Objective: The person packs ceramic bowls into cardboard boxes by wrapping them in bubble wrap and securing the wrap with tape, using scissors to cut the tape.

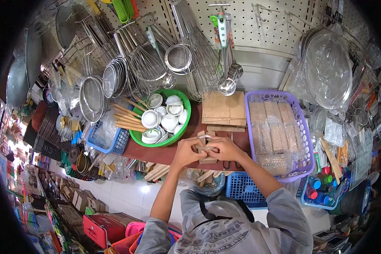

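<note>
My left hand and my right hand meet over the front of the red-brown shelf. The fingers of both are closed round a small folded piece of brown cardboard. A curved white rim shows at its far side; the rest of that white object is hidden by my fingers. Just beyond my hands lies a stack of flat brown cardboard. Beside my right hand, black scissor-like handles stick out at the shelf edge.
A green basin of small white bowls and wooden-handled tools stands left. At right is a purple basket of bubble-wrapped packs. Whisks, strainers and ladles hang above. A blue crate sits below.
</note>
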Demonstrator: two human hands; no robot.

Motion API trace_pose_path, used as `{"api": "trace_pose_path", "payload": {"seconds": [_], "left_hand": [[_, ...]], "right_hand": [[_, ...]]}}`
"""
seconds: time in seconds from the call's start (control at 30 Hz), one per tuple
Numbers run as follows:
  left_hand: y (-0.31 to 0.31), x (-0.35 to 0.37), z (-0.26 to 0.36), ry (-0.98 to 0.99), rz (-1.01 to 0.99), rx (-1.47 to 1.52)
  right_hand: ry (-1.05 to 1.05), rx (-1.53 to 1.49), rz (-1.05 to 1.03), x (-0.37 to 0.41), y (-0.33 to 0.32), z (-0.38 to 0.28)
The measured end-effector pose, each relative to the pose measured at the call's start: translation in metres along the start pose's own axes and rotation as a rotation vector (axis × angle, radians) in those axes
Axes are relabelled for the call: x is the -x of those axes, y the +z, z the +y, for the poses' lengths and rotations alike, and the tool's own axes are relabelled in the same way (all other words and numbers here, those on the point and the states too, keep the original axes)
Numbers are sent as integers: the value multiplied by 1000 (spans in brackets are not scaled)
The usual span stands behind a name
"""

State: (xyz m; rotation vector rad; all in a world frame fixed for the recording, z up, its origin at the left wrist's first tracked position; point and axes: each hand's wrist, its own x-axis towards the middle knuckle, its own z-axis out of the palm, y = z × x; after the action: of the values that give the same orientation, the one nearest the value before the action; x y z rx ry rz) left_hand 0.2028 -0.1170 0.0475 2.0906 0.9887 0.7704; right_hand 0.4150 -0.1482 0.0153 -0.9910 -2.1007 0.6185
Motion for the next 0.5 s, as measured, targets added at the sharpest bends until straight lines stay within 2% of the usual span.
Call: {"api": "trace_pose_path", "payload": {"seconds": [0.5], "left_hand": [[1, -1, 2, 4, 4, -32]], "right_hand": [[12, 4, -7, -1, 0, 1]]}}
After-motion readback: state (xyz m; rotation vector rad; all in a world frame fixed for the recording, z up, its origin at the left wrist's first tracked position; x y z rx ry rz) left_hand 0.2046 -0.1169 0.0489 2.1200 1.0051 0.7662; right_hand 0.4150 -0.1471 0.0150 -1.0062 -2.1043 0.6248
